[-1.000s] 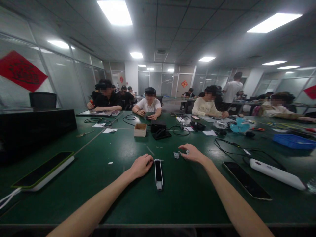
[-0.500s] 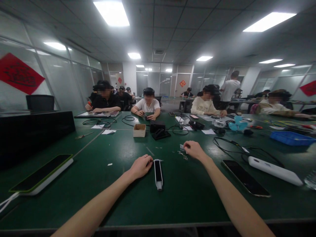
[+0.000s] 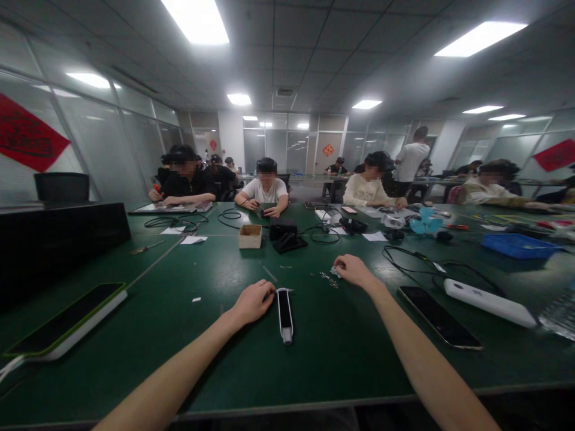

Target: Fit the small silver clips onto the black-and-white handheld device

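Note:
My left hand (image 3: 254,301) rests on the green table (image 3: 215,365) with its fingers curled together. Its fingertips are at the top end of a slim white device with a dark face (image 3: 284,316). A thin piece juts out to the right of that end; whether the fingers hold anything is hidden. My right hand (image 3: 354,270) is bent down to the table, fingers drawn together at a small cluster of tiny pale pieces (image 3: 332,280). A small light piece shows at its fingertips, too small to name.
A dark phone (image 3: 440,317) and a white oblong device (image 3: 489,302) lie at right, near black cables. A phone with a green edge (image 3: 67,317) is at left. Beyond are a small open box (image 3: 250,237), a black stand (image 3: 287,236) and a blue tray (image 3: 521,246). People sit opposite.
The whole view has swung slightly to the right. My right hand has shifted a little rightward over the tiny pieces. My left hand stays beside the white device.

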Tool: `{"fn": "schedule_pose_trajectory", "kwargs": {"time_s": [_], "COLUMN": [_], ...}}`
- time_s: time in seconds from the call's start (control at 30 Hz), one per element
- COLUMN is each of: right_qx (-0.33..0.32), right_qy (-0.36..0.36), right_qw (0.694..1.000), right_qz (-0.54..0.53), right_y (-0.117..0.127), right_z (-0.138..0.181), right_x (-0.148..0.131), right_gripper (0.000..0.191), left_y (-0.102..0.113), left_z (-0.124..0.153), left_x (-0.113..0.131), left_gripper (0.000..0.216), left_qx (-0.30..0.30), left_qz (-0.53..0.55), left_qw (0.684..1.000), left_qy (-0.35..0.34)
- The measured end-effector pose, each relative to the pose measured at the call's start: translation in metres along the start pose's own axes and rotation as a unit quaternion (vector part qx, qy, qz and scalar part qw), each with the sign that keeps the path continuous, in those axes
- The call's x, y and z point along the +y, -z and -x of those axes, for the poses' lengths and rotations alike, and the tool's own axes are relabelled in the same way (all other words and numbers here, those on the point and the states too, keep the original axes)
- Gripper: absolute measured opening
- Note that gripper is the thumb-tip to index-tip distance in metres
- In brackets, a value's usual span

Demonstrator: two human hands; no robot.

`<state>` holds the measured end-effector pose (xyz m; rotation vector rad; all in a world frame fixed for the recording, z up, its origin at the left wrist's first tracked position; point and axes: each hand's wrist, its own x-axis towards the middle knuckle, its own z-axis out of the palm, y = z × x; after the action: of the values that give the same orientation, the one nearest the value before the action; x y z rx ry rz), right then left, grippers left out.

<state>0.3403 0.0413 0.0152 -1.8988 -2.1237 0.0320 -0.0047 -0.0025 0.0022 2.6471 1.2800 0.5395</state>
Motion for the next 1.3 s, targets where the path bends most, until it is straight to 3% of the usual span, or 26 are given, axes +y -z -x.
{"fn": "schedule_pose_trajectory", "kwargs": {"time_s": [0.27, 0.53, 1.3], "right_qx": [-0.101, -0.135, -0.096], "right_qy": [0.010, -0.016, 0.018], "right_qw": [0.995, 0.990, 0.995], "right_qz": [-0.022, -0.034, -0.004], "right_y": [-0.006, -0.007, -0.001], "right_z": [0.001, 0.004, 0.006], "right_x": [-0.013, -0.017, -0.023], "right_gripper": [0.014, 0.010, 0.013], "left_y": [-0.001, 0.000, 0.000], "left_z": [0.000, 0.000, 0.000], "left_x": [-0.001, 0.000, 0.001], "left_gripper": [0.017, 0.017, 0.017], "left_qx": [0.001, 0.000, -0.007], "left_qz": [0.003, 0.010, 0.008], "left_qw": [1.000, 1.000, 1.000], "left_qy": [0.002, 0.005, 0.013]}}
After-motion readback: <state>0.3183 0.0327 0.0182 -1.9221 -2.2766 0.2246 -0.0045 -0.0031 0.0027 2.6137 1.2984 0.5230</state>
